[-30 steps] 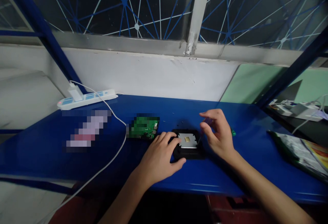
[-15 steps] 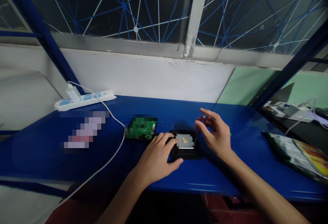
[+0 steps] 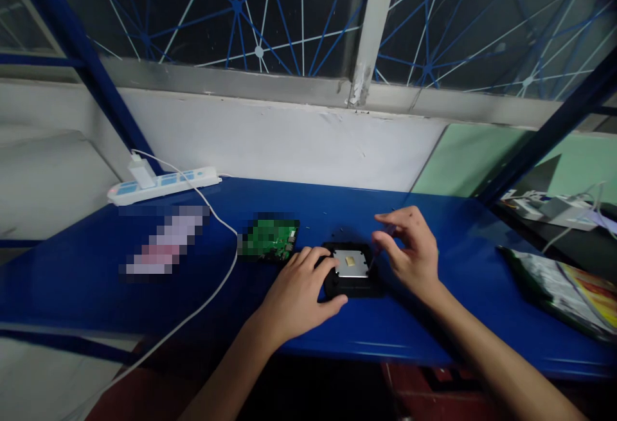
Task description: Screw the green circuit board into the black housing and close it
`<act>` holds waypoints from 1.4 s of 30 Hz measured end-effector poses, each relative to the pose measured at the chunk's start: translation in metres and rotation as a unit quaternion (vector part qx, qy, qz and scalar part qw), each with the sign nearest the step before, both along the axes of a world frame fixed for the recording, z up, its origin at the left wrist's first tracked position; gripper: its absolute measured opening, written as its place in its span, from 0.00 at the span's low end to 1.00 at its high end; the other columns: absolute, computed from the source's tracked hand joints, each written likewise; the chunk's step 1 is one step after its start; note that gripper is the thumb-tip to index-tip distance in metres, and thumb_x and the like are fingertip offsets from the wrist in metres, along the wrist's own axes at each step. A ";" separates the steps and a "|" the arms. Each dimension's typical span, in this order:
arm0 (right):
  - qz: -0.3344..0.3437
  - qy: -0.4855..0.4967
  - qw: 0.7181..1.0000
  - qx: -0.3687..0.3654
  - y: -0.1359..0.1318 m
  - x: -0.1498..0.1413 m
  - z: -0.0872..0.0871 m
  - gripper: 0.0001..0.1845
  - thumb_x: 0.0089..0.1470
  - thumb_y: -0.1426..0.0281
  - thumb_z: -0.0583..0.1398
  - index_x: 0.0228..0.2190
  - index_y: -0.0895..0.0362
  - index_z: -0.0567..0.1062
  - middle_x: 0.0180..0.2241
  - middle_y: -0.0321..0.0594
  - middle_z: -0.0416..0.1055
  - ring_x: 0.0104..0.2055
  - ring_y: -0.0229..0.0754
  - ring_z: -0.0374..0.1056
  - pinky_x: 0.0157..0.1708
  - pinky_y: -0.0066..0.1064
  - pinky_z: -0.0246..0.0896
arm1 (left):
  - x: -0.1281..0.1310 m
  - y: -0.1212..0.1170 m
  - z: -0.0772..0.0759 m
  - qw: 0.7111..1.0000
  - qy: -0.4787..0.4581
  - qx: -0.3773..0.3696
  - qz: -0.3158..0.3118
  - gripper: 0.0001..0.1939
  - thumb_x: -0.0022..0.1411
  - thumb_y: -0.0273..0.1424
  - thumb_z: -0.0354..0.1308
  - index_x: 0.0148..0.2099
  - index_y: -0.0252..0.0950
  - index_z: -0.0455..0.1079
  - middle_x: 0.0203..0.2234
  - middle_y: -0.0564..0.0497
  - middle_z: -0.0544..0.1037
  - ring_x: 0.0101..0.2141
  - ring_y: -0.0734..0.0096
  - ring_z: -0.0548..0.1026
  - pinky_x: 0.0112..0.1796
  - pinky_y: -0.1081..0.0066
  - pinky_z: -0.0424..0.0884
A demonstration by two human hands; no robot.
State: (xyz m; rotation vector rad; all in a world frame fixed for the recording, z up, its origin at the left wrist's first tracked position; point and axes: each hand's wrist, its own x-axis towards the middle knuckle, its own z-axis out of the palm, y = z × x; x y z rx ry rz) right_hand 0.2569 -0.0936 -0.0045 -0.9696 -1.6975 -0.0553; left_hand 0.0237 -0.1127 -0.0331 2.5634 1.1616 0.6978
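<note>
Left of the black casing [image 3: 359, 288], a green circuit board [image 3: 270, 238] lies on the table [image 3: 202, 308]; beyond the casing are tiny loose bits [image 3: 341, 229], and far right, a shiny packet [image 3: 554, 279]. The left hand [image 3: 301, 292], fingers apart, rests on the casing's left side, partly covering it. The right hand [image 3: 413, 254] closes around a slim tool [image 3: 389, 231] at its right edge. Since the previous frame, the right index finger has curled lower.

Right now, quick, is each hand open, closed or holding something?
Left hand: open, fingers resting on the black case.
Right hand: closed around a slim tool, mostly hidden.
</note>
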 end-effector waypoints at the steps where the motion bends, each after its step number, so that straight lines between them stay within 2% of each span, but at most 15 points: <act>1: 0.000 0.004 1.000 0.004 -0.001 0.000 0.000 0.12 0.56 0.71 0.65 0.43 0.49 0.77 0.32 0.36 0.68 0.32 0.39 0.68 0.29 0.35 0.70 | 0.000 0.000 0.000 1.000 0.000 0.000 0.000 0.23 0.60 0.37 0.65 0.55 0.41 0.67 0.53 0.47 0.71 0.53 0.53 0.70 0.52 0.53 0.69; 3: 0.007 0.035 0.999 -0.016 -0.003 -0.002 -0.002 0.14 0.58 0.72 0.64 0.46 0.49 0.76 0.33 0.37 0.72 0.31 0.39 0.72 0.31 0.36 0.72 | 0.000 0.000 0.000 1.000 -0.001 0.000 -0.001 0.23 0.60 0.38 0.65 0.55 0.41 0.67 0.53 0.47 0.71 0.53 0.53 0.70 0.52 0.53 0.69; 6: 0.031 0.092 0.993 -0.073 -0.005 -0.004 -0.004 0.14 0.64 0.71 0.57 0.51 0.51 0.71 0.41 0.41 0.77 0.32 0.40 0.77 0.28 0.34 0.73 | 0.000 0.000 0.000 1.000 -0.002 0.000 0.001 0.23 0.60 0.38 0.64 0.56 0.42 0.67 0.53 0.47 0.71 0.53 0.53 0.70 0.52 0.53 0.70; 8: 0.054 0.104 0.989 -0.090 -0.006 -0.003 -0.005 0.12 0.67 0.70 0.52 0.49 0.52 0.70 0.46 0.43 0.77 0.34 0.40 0.78 0.28 0.34 0.73 | 0.000 -0.001 0.001 1.000 -0.001 -0.003 0.002 0.23 0.60 0.38 0.65 0.56 0.42 0.67 0.53 0.47 0.71 0.52 0.53 0.70 0.51 0.53 0.70; 11: 0.083 0.095 0.989 -0.079 -0.006 -0.001 -0.004 0.12 0.68 0.69 0.49 0.44 0.53 0.71 0.47 0.44 0.74 0.34 0.39 0.77 0.30 0.35 0.72 | 0.000 0.000 0.002 1.000 0.001 -0.009 0.003 0.23 0.60 0.38 0.65 0.55 0.41 0.68 0.53 0.47 0.71 0.52 0.53 0.70 0.52 0.53 0.70; 19: 0.023 0.001 0.999 -0.032 -0.001 0.002 0.001 0.11 0.62 0.69 0.60 0.46 0.50 0.74 0.40 0.39 0.63 0.32 0.37 0.68 0.28 0.34 0.70 | -0.001 0.000 0.000 1.000 -0.001 0.007 0.003 0.22 0.60 0.38 0.65 0.55 0.42 0.68 0.53 0.47 0.72 0.52 0.53 0.70 0.53 0.54 0.69; 26: -0.020 -0.026 0.999 0.012 -0.001 0.001 0.004 0.14 0.56 0.71 0.66 0.44 0.48 0.77 0.35 0.37 0.65 0.32 0.38 0.66 0.29 0.33 0.68 | 0.001 -0.001 0.001 1.000 0.000 0.000 0.000 0.22 0.61 0.39 0.64 0.55 0.42 0.67 0.53 0.47 0.71 0.52 0.53 0.70 0.52 0.53 0.69; 29: -0.014 0.009 1.000 -0.012 -0.003 0.000 0.001 0.16 0.56 0.72 0.66 0.46 0.49 0.76 0.35 0.36 0.70 0.29 0.37 0.70 0.30 0.33 0.71 | 0.000 -0.001 0.003 1.000 0.005 -0.010 0.003 0.22 0.60 0.38 0.65 0.55 0.41 0.68 0.53 0.48 0.71 0.52 0.54 0.70 0.52 0.53 0.69; 33: 0.019 0.071 0.993 -0.088 -0.007 -0.001 -0.002 0.16 0.63 0.72 0.57 0.52 0.51 0.71 0.40 0.39 0.77 0.29 0.37 0.77 0.26 0.31 0.73 | 0.000 -0.001 0.004 1.000 0.005 -0.014 0.003 0.23 0.60 0.38 0.65 0.55 0.41 0.67 0.54 0.47 0.71 0.52 0.53 0.70 0.52 0.53 0.69; 37: 0.048 0.055 0.994 -0.085 -0.007 0.002 0.000 0.14 0.67 0.71 0.50 0.47 0.52 0.74 0.45 0.43 0.76 0.33 0.39 0.77 0.28 0.32 0.73 | 0.000 -0.001 0.003 1.000 0.006 -0.014 0.004 0.22 0.60 0.39 0.65 0.55 0.41 0.68 0.54 0.47 0.71 0.52 0.53 0.70 0.52 0.53 0.69; 39: 0.045 0.037 0.996 -0.061 -0.004 0.003 0.003 0.12 0.66 0.70 0.53 0.45 0.52 0.75 0.45 0.42 0.72 0.32 0.37 0.75 0.28 0.33 0.72 | 0.000 -0.001 0.002 1.000 0.007 -0.012 0.004 0.22 0.60 0.38 0.65 0.55 0.41 0.68 0.54 0.47 0.71 0.53 0.53 0.70 0.52 0.52 0.69; 42: 0.005 -0.001 1.000 -0.015 -0.002 0.002 0.004 0.10 0.59 0.70 0.63 0.43 0.50 0.77 0.39 0.39 0.68 0.30 0.37 0.70 0.27 0.33 0.71 | 0.000 -0.001 0.002 1.000 0.007 -0.011 0.004 0.23 0.60 0.38 0.65 0.55 0.40 0.68 0.54 0.47 0.71 0.53 0.53 0.69 0.53 0.53 0.69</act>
